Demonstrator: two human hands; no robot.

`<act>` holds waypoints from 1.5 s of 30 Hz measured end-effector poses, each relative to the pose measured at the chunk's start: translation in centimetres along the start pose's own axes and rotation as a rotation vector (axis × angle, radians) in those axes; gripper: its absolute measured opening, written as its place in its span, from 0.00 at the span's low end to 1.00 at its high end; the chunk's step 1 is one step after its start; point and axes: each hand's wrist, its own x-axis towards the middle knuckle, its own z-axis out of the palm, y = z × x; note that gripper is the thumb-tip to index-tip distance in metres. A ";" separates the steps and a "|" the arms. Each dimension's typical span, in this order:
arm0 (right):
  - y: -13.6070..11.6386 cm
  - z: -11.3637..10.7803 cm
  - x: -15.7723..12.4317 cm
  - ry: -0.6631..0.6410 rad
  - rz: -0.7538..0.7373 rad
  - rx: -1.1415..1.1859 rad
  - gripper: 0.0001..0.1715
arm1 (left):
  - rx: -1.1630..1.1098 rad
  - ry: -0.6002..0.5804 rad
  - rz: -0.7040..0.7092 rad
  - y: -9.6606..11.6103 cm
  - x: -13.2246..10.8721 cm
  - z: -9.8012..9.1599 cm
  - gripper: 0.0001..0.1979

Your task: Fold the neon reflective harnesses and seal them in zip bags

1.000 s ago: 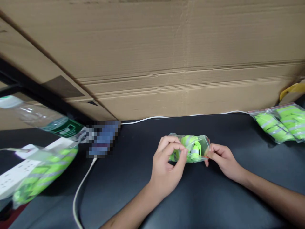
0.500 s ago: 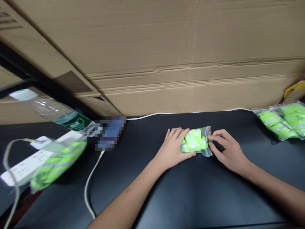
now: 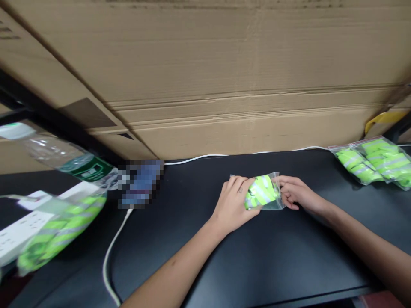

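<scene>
A clear zip bag (image 3: pixel 269 203) with folded neon-yellow strapping (image 3: pixel 261 190) with silver reflective bands lies on the black table. My left hand (image 3: pixel 236 201) is wrapped around the bag's left end, fingers over the far side and thumb along the near side. At the bag's right end is my right hand (image 3: pixel 295 192). Its index finger reaches onto the plastic at the far corner while the other fingers are curled against the edge. Whether a fingertip is inside the bag's mouth I cannot make out.
Two similar filled bags (image 3: pixel 372 160) lie at the back right. On the left are a white power strip (image 3: pixel 35 222), another filled bag (image 3: pixel 64 231), a water bottle (image 3: pixel 73 158) and a blurred-out phone (image 3: pixel 143 184) with a cable (image 3: pixel 111 261). A cardboard wall (image 3: pixel 224 64) stands behind.
My right hand has gone from a thumb-and-finger pinch at the bag's edge to an index finger stretched over it, the others curled. The camera view has shifted slightly right.
</scene>
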 end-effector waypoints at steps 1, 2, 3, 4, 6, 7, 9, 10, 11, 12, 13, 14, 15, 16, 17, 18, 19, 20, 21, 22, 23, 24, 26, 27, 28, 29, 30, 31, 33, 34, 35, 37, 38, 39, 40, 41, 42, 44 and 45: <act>0.1 0.0 -0.1 -0.011 -0.002 0.019 0.28 | -0.006 0.017 0.008 0.0 0.0 0.0 0.30; 0.2 -0.1 -0.1 -0.010 -0.006 0.018 0.30 | -0.011 0.031 0.018 -0.1 0.0 -0.1 0.30; 0.2 -0.1 -0.2 -0.008 -0.011 -0.009 0.31 | -0.014 0.039 0.035 -0.1 0.0 -0.1 0.30; 0.2 -0.2 -0.2 -0.006 -0.020 -0.055 0.31 | -0.013 0.038 0.060 -0.2 0.0 -0.1 0.30; 0.1 -0.3 -0.3 -0.017 -0.036 -0.140 0.32 | 0.000 0.027 0.110 -0.1 0.1 -0.1 0.30; 0.1 -0.4 -0.3 -0.035 -0.039 -0.134 0.32 | 0.005 0.028 0.124 -0.1 0.1 -0.1 0.30; 0.1 -0.7 -0.2 -0.100 -0.024 -0.048 0.33 | -0.008 0.049 0.114 -0.1 0.1 0.0 0.30; 0.2 -0.7 -0.2 -0.115 -0.013 -0.005 0.34 | -0.022 0.064 0.103 0.0 0.1 0.0 0.30; 0.4 -0.7 -0.1 -0.107 -0.009 0.011 0.33 | -0.037 0.075 0.100 0.0 0.1 0.1 0.30; 0.5 -0.6 -0.1 -0.075 -0.016 0.000 0.32 | -0.049 0.080 0.105 0.0 0.1 0.1 0.30; 0.6 -0.5 -0.1 -0.026 -0.030 -0.031 0.30 | -0.057 0.085 0.117 0.1 0.0 0.2 0.31; 0.7 -0.3 -0.1 0.024 -0.047 -0.061 0.28 | -0.057 0.093 0.132 0.1 0.0 0.2 0.31; 0.8 -0.1 -0.1 0.057 -0.063 -0.078 0.27 | -0.050 0.102 0.147 0.2 0.0 0.2 0.31; 0.8 0.1 -0.1 0.068 -0.075 -0.079 0.26 | -0.040 0.113 0.162 0.3 0.1 0.3 0.31; 0.8 0.2 -0.2 0.064 -0.078 -0.071 0.25 | -0.028 0.124 0.179 0.4 0.1 0.3 0.30; 0.7 0.3 -0.2 0.052 -0.072 -0.061 0.25 | -0.017 0.132 0.194 0.4 0.1 0.3 0.30; 0.6 0.3 -0.3 0.038 -0.061 -0.055 0.25 | -0.007 0.136 0.207 0.5 0.2 0.2 0.29; 0.5 0.3 -0.3 0.022 -0.046 -0.056 0.25 | 0.000 0.138 0.217 0.5 0.2 0.2 0.29; 0.4 0.2 -0.4 0.005 -0.031 -0.061 0.25 | 0.002 0.138 0.222 0.6 0.2 0.2 0.29; 0.3 0.1 -0.4 -0.018 -0.014 -0.063 0.26 | 0.003 0.139 0.226 0.6 0.3 0.1 0.29; 0.2 0.0 -0.5 -0.045 0.004 -0.058 0.26 | 0.005 0.142 0.231 0.7 0.3 0.1 0.29; 0.1 -0.1 -0.6 -0.077 0.020 -0.048 0.27 | 0.010 0.147 0.240 0.7 0.3 0.1 0.29; -0.1 -0.1 -0.8 -0.137 0.045 -0.018 0.27 | 0.025 0.158 0.272 0.9 0.3 0.1 0.29; -0.1 0.0 -0.9 -0.158 0.049 -0.006 0.27 | 0.032 0.160 0.289 1.1 0.3 0.1 0.29; -0.1 0.1 -1.0 -0.171 0.048 0.004 0.27 | 0.039 0.159 0.304 1.2 0.3 0.1 0.29; -0.1 0.3 -1.0 -0.174 0.046 0.010 0.27 | 0.047 0.152 0.313 1.4 0.3 0.1 0.29; 0.0 0.6 -1.0 -0.167 0.043 0.015 0.27 | 0.056 0.145 0.314 1.5 0.3 0.2 0.29; 0.1 0.9 -1.1 -0.145 0.036 0.017 0.26 | 0.066 0.136 0.311 1.7 0.3 0.2 0.29; 0.4 1.6 -1.1 -0.069 0.002 0.014 0.27 | 0.073 0.115 0.304 1.8 0.3 0.3 0.31; 0.6 1.9 -1.1 -0.020 -0.021 0.011 0.27 | 0.058 0.108 0.302 1.8 0.3 0.3 0.33; 0.8 2.2 -1.1 0.034 -0.049 0.009 0.28 | 0.027 0.109 0.293 1.8 0.2 0.3 0.37; 1.1 2.5 -1.2 0.122 -0.104 0.015 0.29 | -0.085 0.149 0.229 1.5 0.1 0.1 0.48; 1.3 2.6 -1.2 0.146 -0.127 0.023 0.29 | -0.171 0.181 0.172 1.3 0.1 0.0 0.52; 1.4 2.6 -1.2 0.162 -0.153 0.037 0.29 | -0.280 0.212 0.097 1.1 0.0 -0.1 0.54; 1.6 2.5 -1.3 0.168 -0.179 0.055 0.29 | -0.411 0.231 0.004 1.0 -0.1 -0.3 0.53; 1.7 2.4 -1.3 0.169 -0.205 0.076 0.29 | -0.553 0.223 -0.096 0.8 -0.1 -0.4 0.49; 1.9 2.2 -1.3 0.167 -0.228 0.094 0.28 | -0.696 0.177 -0.196 0.7 -0.1 -0.6 0.44; 2.0 2.0 -1.4 0.148 -0.258 0.104 0.27 | -0.937 0.017 -0.383 0.8 0.0 -0.8 0.32; 2.0 2.0 -1.5 0.125 -0.262 0.097 0.27 | -1.024 -0.064 -0.455 1.0 0.1 -0.8 0.28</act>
